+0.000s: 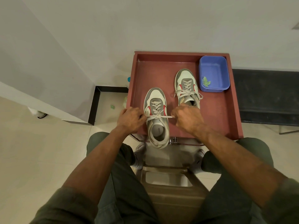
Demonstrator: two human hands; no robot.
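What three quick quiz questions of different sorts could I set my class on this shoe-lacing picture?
1. True or false: the left hand and right hand each pinch one end of the lace on the near shoe.
2. What lies in the blue tub? A a green scrap; B a sock; C a brush.
3. Fill in: the far shoe stands on a red ____.
Key: 1 true; 2 A; 3 tray.

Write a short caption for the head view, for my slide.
Left hand and right hand hold the lace of the near sneaker taut on a red tray.
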